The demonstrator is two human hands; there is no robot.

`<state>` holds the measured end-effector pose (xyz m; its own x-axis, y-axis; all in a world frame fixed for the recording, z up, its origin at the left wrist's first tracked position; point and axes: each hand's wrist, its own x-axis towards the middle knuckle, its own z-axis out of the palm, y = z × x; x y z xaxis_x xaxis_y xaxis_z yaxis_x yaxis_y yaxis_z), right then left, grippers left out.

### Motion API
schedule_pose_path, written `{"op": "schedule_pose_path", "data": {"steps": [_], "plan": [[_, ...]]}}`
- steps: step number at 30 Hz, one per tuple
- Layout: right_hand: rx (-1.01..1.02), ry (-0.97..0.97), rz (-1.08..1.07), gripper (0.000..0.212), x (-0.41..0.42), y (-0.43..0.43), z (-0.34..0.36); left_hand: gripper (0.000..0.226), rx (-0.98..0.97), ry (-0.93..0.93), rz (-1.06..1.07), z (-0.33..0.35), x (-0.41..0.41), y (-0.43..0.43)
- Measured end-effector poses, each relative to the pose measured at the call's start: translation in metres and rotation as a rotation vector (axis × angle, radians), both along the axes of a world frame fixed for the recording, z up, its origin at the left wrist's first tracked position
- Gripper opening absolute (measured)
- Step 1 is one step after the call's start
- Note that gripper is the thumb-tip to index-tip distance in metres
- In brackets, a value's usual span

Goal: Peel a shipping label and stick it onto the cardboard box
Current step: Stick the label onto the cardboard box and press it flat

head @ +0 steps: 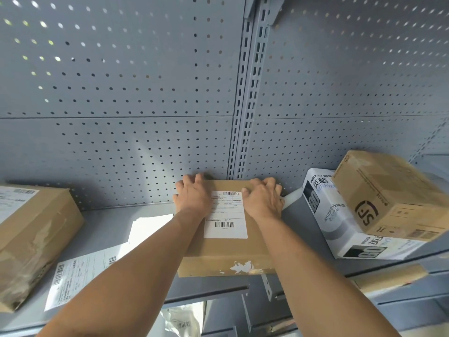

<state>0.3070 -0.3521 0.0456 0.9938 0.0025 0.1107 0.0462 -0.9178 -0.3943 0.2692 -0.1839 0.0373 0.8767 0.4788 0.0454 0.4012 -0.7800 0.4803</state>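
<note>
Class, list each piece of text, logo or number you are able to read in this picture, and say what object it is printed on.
"SF": logo on the tilted cardboard box at right.
"60": big numerals on the white carton beneath it.
"INGO SD WATER": partly cut off, on that carton's top edge.
Shipping label on the centre box: barcodes only, print too small.
Loose label sheets on the shelf: unreadable.

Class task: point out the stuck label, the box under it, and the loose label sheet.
label [226,215], head view, printed middle
box [218,254], head view, bare top
sheet [75,276], head view, middle
</note>
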Motion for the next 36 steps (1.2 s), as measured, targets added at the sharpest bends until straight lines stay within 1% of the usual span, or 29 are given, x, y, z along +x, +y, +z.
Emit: {"op": "schedule_pose_path", "data": {"steps": [3,5,6,7,9,11,13,14,18,22,27,31,34,36], "plan": [[0.014,-0.012,-0.007,0.039,0.0,0.0,-0.001,0.039,-0.002,-0.015,-0.008,-0.001,0.0,0.001],[-0.004,-0.024,-0.005,0.043,-0.001,0.001,-0.002,0.039,-0.019,-0.026,-0.005,-0.001,0.001,0.001],[-0.023,-0.029,-0.003,0.05,-0.001,0.002,-0.002,0.04,-0.027,-0.027,0.0,-0.001,0.0,0.001],[-0.047,-0.031,0.004,0.061,-0.003,0.003,-0.002,0.044,-0.024,-0.017,0.002,-0.001,0.0,0.0],[-0.1,-0.022,0.024,0.084,-0.006,0.005,-0.002,0.066,0.018,0.03,-0.012,0.0,-0.001,-0.002],[-0.127,-0.013,0.034,0.103,-0.008,0.007,-0.001,0.079,0.082,0.057,-0.027,0.001,-0.002,-0.005],[-0.133,-0.016,0.032,0.112,-0.007,0.007,0.0,0.082,0.122,0.062,-0.028,0.0,-0.002,-0.006],[-0.13,-0.011,0.028,0.111,-0.006,0.008,0.0,0.082,0.126,0.064,-0.024,0.0,-0.002,-0.006],[-0.109,0.014,0.016,0.098,-0.002,0.01,0.0,0.08,0.136,0.066,-0.021,0.001,-0.002,-0.008],[-0.079,-0.01,0.001,0.075,0.001,0.009,-0.004,0.073,0.128,0.052,-0.018,0.0,-0.004,-0.007],[-0.059,-0.025,0.007,0.054,0.002,0.007,-0.007,0.056,0.018,0.008,-0.011,0.0,-0.003,-0.001],[-0.07,-0.035,0.013,0.044,0.0,0.006,-0.006,0.044,-0.055,-0.039,-0.017,-0.001,-0.005,0.002],[-0.056,-0.035,0.004,0.038,0.0,0.006,-0.006,0.043,-0.083,-0.059,-0.027,-0.001,-0.006,0.005],[-0.023,-0.037,-0.002,0.034,0.002,0.003,-0.006,0.047,-0.102,-0.078,-0.035,-0.001,-0.007,0.007]]}}
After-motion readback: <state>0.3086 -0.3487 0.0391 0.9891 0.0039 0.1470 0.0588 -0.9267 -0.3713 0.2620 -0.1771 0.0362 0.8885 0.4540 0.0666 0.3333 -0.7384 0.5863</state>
